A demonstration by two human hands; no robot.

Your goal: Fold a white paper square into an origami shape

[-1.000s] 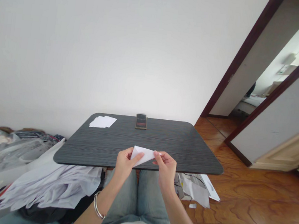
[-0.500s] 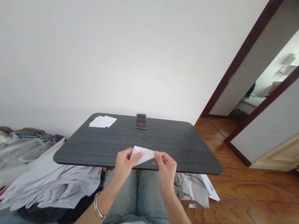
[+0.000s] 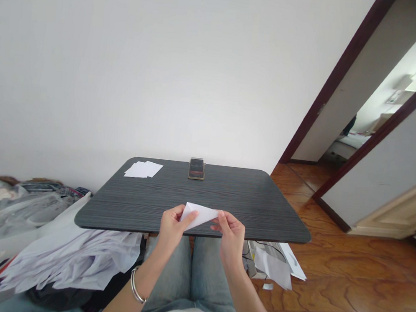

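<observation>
A folded piece of white paper (image 3: pixel 201 216), narrowing to a point on the right, is held up over the near edge of the dark table (image 3: pixel 233 194). My left hand (image 3: pixel 174 225) grips its wide left end, thumb lying across the front face. At the pointed right end, my right hand (image 3: pixel 231 229) pinches the paper between thumb and fingers. Both hands are closed on the same sheet. The fingers behind the paper are partly hidden.
Several white paper sheets (image 3: pixel 142 169) lie at the table's far left. A phone (image 3: pixel 196 168) leans on a stand at the back edge. White cloth and bagged clothes (image 3: pixel 79 261) are heaped at left; papers (image 3: pixel 274 266) and cables lie low at right on the wooden floor.
My right thumb and fingers have shifted very slightly at the paper's pointed end. The left hand keeps its grip, and the other things are where they were.
</observation>
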